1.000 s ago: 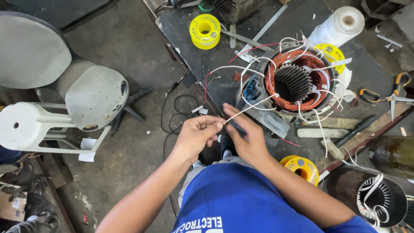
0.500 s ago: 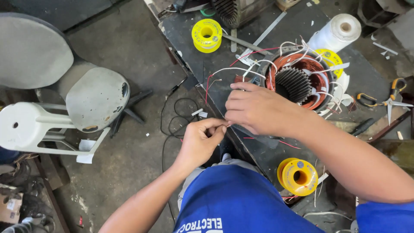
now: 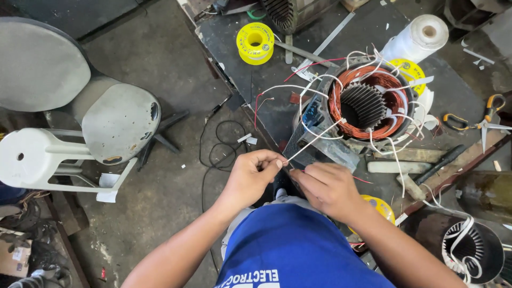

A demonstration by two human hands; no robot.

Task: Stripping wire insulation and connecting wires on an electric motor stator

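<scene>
Head view looked straight down on a dark bench where a motor stator with copper-coloured windings lay on its end, white-sleeved leads spraying out around it. The left hand was pinched shut, thumb and forefinger holding the end of one white lead that ran taut from the stator's near rim down to the fingers. The right hand lay just beside it, fingers curled narrow and meeting the left hand's fingertips at the same lead; whether it gripped the lead or only touched it could not be told. Both hands hovered at the bench's near edge, above the person's blue shirt.

Behind the stator stood a white roll, and a yellow spool sat well apart at the far left of the bench. Another yellow spool was partly hidden under the right forearm. Orange-handled pliers rested at the right edge. On the floor to the left stood a grey fan housing and a white plastic stool, with a black cable looping between them and the bench.
</scene>
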